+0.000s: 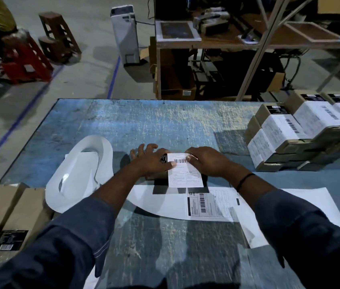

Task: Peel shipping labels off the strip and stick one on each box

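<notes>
box (157, 177) at table (185, 122) centre, mostly hidden under both hands. white label (185, 176) lies on its top, lower edge overhanging toward person. left hand (152, 159) flat on box, fingers spread and straight, thumb pressing label's left edge. right hand (208, 161) on label's upper right, fingers bent down, tips pressing paper, nothing gripped. label strip (290, 205) lies just in front of box, next label (211, 205) on it, peeled backing coiled at left (77, 174). labelled boxes (290, 130) stacked at right, plain boxes (8, 215) at near left.
</notes>
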`<state>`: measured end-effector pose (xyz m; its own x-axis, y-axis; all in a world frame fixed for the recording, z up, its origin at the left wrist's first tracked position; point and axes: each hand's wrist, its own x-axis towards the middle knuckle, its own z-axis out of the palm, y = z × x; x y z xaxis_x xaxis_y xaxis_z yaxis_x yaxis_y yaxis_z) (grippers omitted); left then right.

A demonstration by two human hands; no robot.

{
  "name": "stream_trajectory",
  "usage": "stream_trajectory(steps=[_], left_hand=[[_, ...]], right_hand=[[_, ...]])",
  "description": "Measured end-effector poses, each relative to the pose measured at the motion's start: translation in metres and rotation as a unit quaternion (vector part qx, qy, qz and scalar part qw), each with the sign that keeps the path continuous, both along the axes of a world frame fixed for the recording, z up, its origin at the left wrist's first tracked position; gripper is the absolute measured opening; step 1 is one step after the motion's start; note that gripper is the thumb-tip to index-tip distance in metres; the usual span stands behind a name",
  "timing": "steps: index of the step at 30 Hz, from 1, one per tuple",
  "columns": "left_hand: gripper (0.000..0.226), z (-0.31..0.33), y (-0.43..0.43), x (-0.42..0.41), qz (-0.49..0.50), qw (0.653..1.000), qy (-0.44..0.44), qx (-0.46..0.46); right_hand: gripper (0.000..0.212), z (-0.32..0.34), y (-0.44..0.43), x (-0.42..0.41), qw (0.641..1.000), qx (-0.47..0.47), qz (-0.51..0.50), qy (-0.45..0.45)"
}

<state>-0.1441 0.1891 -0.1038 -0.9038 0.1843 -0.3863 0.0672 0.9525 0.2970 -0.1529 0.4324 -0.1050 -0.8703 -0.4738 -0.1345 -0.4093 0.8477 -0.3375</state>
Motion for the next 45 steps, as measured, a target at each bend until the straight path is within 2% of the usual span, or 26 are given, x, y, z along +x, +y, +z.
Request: stream_trajectory(steps=[6,8,10,12,13,16,19,23,27,29,31,33,34,35,37,39,41,43,45], left_hand=[[0.075,-0.013,-0.012,0.008,0.044,0.997,0.044,0.044],[0.077,-0.014,-0.014,0.010,0.045,0.997,0.063,0.031],[0.073,-0.013,-0.011,0.014,0.021,0.996,0.091,0.010],[0.060,-0.011,-0.002,0.013,-0.025,0.991,0.131,0.003],[0.053,-0.011,0.004,0.013,-0.047,0.988,0.145,0.011],[0.038,-0.011,0.022,0.011,-0.055,0.985,0.153,0.057],[0.038,-0.018,0.027,0.010,-0.046,0.979,0.195,0.031],[0.050,-0.032,0.024,0.011,-0.020,0.965,0.261,-0.017],[0.054,-0.036,0.023,0.007,0.002,0.974,0.226,-0.004],[0.062,-0.033,0.016,0.001,-0.001,0.982,0.182,0.047],[0.071,-0.025,0.000,0.002,-0.007,0.971,0.182,0.158],[0.053,-0.023,-0.017,0.014,-0.037,0.934,0.225,0.273],[0.043,-0.024,-0.025,0.021,-0.060,0.922,0.225,0.308],[0.043,-0.025,-0.031,0.029,-0.087,0.918,0.210,0.326],[0.055,-0.027,-0.040,0.039,-0.141,0.929,0.170,0.297],[0.071,-0.034,-0.041,0.042,-0.178,0.941,0.172,0.230],[0.077,-0.037,-0.036,0.042,-0.195,0.943,0.216,0.163],[0.078,-0.037,-0.030,0.042,-0.187,0.941,0.254,0.120],[0.071,-0.037,-0.028,0.038,-0.177,0.939,0.269,0.124]], right_hand=[[0.060,-0.001,-0.002,0.001,0.989,0.121,-0.063,0.056],[0.077,-0.007,0.002,0.010,0.985,0.110,-0.124,0.054],[0.084,-0.015,0.006,0.024,0.982,0.050,-0.172,0.066],[0.064,-0.015,0.003,0.030,0.977,-0.032,-0.184,0.100],[0.051,-0.012,-0.005,0.029,0.979,-0.067,-0.159,0.105],[0.027,-0.004,-0.034,0.020,0.992,-0.071,-0.071,0.075],[0.028,-0.006,-0.045,0.014,0.996,-0.019,-0.055,0.062],[0.035,-0.013,-0.034,0.016,0.990,0.045,-0.056,0.122],[0.049,-0.014,-0.024,0.014,0.987,0.069,-0.104,0.105],[0.053,-0.017,-0.011,0.014,0.992,-0.025,-0.121,0.026],[0.050,-0.027,0.007,0.020,0.970,-0.211,-0.122,-0.018],[0.031,-0.039,0.024,0.033,0.937,-0.324,-0.133,-0.005],[0.048,-0.041,0.032,0.042,0.930,-0.343,-0.128,0.009],[0.065,-0.044,0.039,0.050,0.933,-0.343,-0.108,0.026],[0.080,-0.044,0.049,0.064,0.956,-0.278,-0.067,0.065],[0.079,-0.045,0.049,0.072,0.975,-0.203,0.009,0.092],[0.081,-0.049,0.040,0.073,0.984,-0.133,0.039,0.108],[0.083,-0.052,0.029,0.068,0.985,-0.107,0.036,0.128],[0.081,-0.055,0.023,0.062,0.984,-0.124,0.023,0.127]])
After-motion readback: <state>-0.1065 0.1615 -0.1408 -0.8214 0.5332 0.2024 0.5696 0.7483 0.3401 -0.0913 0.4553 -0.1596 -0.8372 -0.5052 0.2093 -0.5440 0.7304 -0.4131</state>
